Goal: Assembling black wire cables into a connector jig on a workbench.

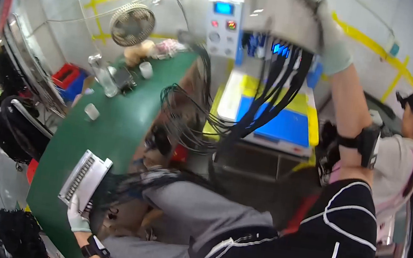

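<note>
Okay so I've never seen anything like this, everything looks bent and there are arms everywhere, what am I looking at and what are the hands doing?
There is no robot here: these are a person's own two hands, in pale gloves. The single picture comes from a wide fisheye camera on the person's head, looking down, so straight edges curve.

The left hand touches the lower end of a white slotted tray on the green table. The right hand is raised to the edge of a pale panel; blur hides whether it grips.

Farther up the table are a clear bottle and a white cup. Black cables hang near a blue pad. Another person is at the right.
</note>
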`<action>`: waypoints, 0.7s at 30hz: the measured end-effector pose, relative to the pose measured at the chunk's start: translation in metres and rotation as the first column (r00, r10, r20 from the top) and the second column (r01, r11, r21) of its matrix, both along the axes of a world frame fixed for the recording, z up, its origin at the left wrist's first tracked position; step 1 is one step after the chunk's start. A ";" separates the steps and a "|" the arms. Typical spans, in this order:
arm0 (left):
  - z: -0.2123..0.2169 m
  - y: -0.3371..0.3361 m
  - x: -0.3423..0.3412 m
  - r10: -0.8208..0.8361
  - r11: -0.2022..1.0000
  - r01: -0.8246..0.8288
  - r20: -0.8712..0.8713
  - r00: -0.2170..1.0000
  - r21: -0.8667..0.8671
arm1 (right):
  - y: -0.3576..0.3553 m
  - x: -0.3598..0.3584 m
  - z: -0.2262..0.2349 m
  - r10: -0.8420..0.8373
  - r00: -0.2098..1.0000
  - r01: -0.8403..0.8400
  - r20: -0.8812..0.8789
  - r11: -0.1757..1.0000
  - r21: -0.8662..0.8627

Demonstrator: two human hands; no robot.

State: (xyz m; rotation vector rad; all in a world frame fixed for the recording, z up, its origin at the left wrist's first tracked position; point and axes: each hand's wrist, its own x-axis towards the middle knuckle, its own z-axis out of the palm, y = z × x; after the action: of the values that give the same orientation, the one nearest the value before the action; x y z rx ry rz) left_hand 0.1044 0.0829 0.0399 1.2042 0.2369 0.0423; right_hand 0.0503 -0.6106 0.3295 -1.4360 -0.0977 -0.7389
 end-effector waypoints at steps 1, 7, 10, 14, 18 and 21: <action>0.000 0.000 0.003 0.016 1.000 -0.016 -0.015 1.000 0.006 | -0.013 -0.011 -0.011 -0.073 0.996 0.074 -0.046 0.997 0.031; -0.011 0.020 0.018 0.028 0.999 -0.028 -0.010 1.000 0.018 | -0.125 -0.013 -0.103 -0.217 0.935 0.272 -0.281 0.947 0.173; -0.010 0.014 0.014 0.037 0.999 -0.036 -0.037 0.999 0.032 | -0.172 -0.015 -0.172 -0.292 0.799 0.403 -0.526 0.909 0.108; -0.002 0.016 0.003 0.051 0.998 -0.049 -0.047 0.998 0.037 | -0.219 0.019 -0.276 -0.505 0.532 0.559 -0.680 0.813 -0.166; -0.019 0.004 0.023 -0.055 0.998 0.055 -0.011 0.998 -0.022 | -0.298 0.010 -0.350 -0.632 0.407 0.566 -0.660 0.741 -0.360; -0.004 0.009 -0.001 -0.046 0.999 0.046 -0.007 0.999 0.023 | -0.255 0.037 -0.342 -0.550 0.393 0.488 -0.737 0.804 -0.340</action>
State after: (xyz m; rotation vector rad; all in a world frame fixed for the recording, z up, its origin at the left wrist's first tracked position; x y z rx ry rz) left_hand 0.1035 0.0918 0.0357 1.2323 0.2152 0.0008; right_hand 0.0874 -0.8654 -0.0128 -1.7711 1.1421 -0.4828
